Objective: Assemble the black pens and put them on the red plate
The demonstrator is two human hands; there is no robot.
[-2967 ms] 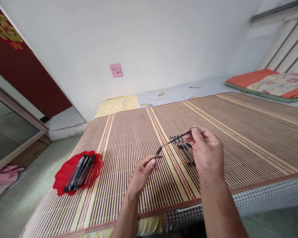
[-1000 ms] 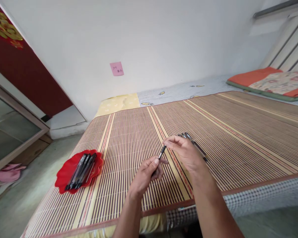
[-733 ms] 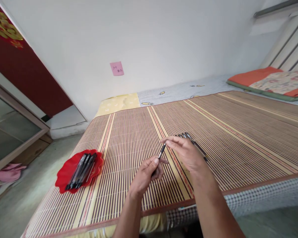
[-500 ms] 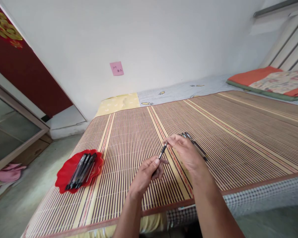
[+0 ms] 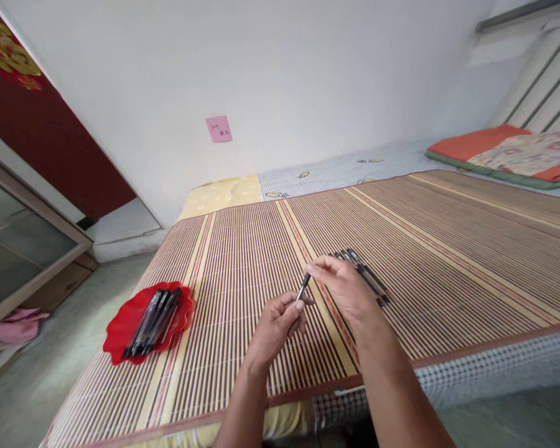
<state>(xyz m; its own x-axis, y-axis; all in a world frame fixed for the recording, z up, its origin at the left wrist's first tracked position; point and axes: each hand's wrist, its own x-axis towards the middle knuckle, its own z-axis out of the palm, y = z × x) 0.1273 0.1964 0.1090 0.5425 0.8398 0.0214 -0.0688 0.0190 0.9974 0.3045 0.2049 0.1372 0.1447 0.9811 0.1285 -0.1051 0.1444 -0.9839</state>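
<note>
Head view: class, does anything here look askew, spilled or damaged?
Nothing stands out. Black pens lie together in the red plate, loose pens lie side by side on the mat, and the left hand and right hand hold one pen between them.

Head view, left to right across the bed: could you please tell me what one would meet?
Red plate of pens → left hand holding a pen → right hand → cushion.
</note>
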